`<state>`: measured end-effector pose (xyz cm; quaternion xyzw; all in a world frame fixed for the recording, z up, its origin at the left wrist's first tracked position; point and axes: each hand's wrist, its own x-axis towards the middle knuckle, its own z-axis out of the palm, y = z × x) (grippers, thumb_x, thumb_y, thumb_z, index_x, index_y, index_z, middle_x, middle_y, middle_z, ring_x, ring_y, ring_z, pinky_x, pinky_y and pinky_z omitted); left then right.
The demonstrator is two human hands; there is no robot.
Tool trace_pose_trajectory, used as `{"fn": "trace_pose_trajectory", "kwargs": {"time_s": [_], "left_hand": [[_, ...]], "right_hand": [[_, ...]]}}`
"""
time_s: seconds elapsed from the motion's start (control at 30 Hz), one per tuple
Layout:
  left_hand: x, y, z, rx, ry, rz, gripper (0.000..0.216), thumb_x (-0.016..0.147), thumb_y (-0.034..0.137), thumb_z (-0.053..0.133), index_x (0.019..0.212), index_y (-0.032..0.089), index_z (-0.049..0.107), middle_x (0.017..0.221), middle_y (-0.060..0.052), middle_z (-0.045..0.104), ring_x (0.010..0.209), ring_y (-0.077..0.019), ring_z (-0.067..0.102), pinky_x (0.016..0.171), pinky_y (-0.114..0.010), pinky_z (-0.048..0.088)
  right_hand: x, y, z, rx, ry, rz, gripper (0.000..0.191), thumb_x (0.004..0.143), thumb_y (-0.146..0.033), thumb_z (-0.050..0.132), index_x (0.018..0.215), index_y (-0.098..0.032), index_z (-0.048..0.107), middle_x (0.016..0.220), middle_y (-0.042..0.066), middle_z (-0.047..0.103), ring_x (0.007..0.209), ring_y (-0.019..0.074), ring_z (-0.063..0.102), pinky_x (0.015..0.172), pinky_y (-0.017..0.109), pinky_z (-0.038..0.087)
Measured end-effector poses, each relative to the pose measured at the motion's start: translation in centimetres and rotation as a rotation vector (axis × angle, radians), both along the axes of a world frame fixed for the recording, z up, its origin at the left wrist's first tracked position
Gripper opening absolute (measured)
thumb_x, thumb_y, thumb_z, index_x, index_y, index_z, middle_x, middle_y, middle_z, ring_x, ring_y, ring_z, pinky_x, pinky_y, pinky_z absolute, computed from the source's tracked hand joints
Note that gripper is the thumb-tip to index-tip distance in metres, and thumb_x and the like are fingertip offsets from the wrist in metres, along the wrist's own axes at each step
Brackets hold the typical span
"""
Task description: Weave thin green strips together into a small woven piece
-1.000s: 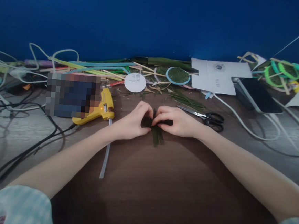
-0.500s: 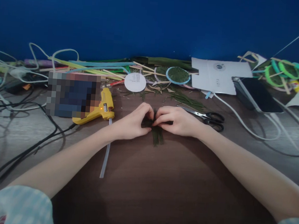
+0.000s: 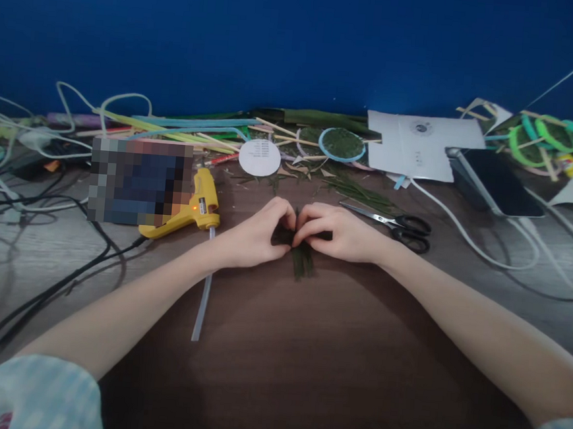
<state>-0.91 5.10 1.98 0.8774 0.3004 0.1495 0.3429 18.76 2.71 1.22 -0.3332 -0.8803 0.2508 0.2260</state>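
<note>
Centrally on the desk (image 3: 325,350): green strips (image 3: 303,263) | left hand (image 3: 264,233): curled, pinching strips | right hand (image 3: 337,232): likewise (tips close to the left's) | scissors (image 3: 388,220): just beyond | glue gun (image 3: 207,194): near left hand

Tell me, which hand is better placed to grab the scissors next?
Right, I think. The right hand is nearer the scissors, which lie just beyond it; the left hand is nearer the glue gun. Both hands are at the green strips, so the right might have to let go first.
</note>
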Motion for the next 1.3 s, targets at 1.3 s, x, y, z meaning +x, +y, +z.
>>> {"fn": "trace_pose_trajectory", "kwargs": {"time_s": [1.3], "left_hand": [[-0.13,0.00,-0.10,0.000,0.011,-0.035,0.021,0.068,0.014,0.053,0.083,0.020,0.040,0.090,-0.002,0.044,0.085,-0.0159,0.047,0.078,-0.031,0.042]], "right_hand": [[-0.18,-0.13,-0.04,-0.046,-0.020,0.029,0.032,0.072,0.000,0.047,0.076,-0.022,0.070,0.084,0.004,0.055,0.085,0.0166,0.051,0.082,0.035,0.040]]}}
